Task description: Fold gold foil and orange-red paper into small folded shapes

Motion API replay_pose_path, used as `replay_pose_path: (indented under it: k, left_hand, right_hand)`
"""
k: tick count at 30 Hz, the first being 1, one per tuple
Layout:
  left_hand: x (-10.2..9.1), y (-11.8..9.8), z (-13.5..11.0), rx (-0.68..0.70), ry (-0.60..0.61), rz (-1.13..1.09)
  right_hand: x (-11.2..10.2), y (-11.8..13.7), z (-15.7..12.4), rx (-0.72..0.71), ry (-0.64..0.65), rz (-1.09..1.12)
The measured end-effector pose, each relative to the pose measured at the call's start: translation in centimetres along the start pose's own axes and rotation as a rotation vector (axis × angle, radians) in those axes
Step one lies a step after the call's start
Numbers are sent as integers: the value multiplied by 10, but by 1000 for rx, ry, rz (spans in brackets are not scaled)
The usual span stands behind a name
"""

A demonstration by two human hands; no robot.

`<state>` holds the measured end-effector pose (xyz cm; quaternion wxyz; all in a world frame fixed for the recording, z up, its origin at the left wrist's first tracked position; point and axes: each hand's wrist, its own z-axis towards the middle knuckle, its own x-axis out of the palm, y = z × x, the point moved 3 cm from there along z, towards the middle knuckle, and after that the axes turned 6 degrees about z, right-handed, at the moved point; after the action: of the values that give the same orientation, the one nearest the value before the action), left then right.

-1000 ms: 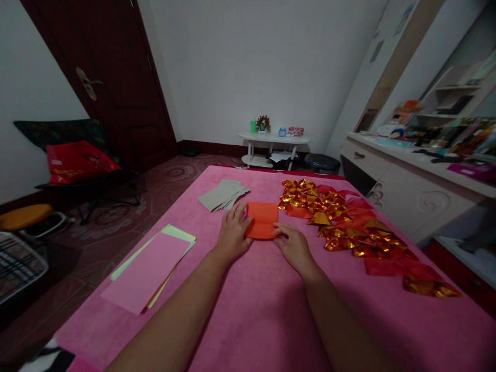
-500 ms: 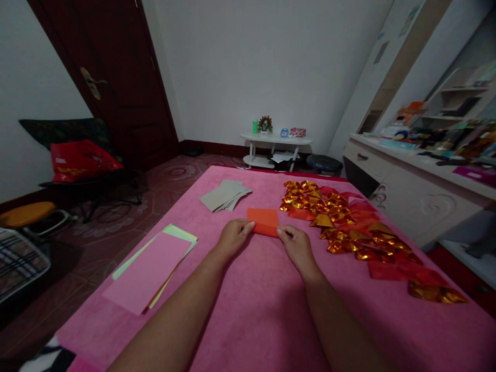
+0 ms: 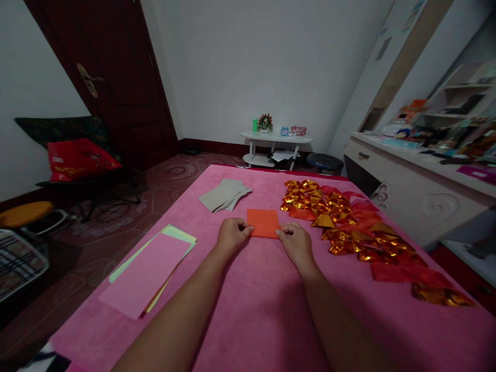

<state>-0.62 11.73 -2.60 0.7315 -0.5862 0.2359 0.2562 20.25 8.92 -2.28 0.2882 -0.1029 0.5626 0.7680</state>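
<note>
A sheet of orange paper (image 3: 263, 221) lies on the pink cloth with a narrow fold along its near edge. My left hand (image 3: 233, 235) pinches the left end of that fold between thumb and fingers. At the right end, my right hand (image 3: 295, 242) grips the fold the same way. Beyond my left hand is a fanned stack of grey paper (image 3: 222, 195). To the right of my right hand spread many folded gold foil pieces (image 3: 341, 243) and red paper pieces (image 3: 391, 272).
Large pink, green and yellow sheets (image 3: 149, 274) lie at the left of the cloth-covered table (image 3: 248, 320). A dresser (image 3: 422, 170) crowded with items stands to the right. Behind are a small white table (image 3: 276, 137) and a round stool (image 3: 324, 161). A chair holds a red bag (image 3: 81, 160).
Both hands keep hold of the orange paper and have shifted only slightly. The fold along its near edge looks a little flatter. The view has tilted marginally.
</note>
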Motion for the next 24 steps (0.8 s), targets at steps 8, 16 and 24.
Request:
replay_pose_path:
  k: [8, 16, 24]
  left_hand:
    - [-1, -7, -3, -2, -58, 167]
    - [-5, -9, -3, 122, -109, 236]
    - [-4, -5, -3, 79, -17, -362]
  right_hand:
    - [6, 4, 6, 14, -70, -277]
    - [7, 2, 6, -15, -51, -153]
    - [-3, 3, 1, -21, -73, 403]
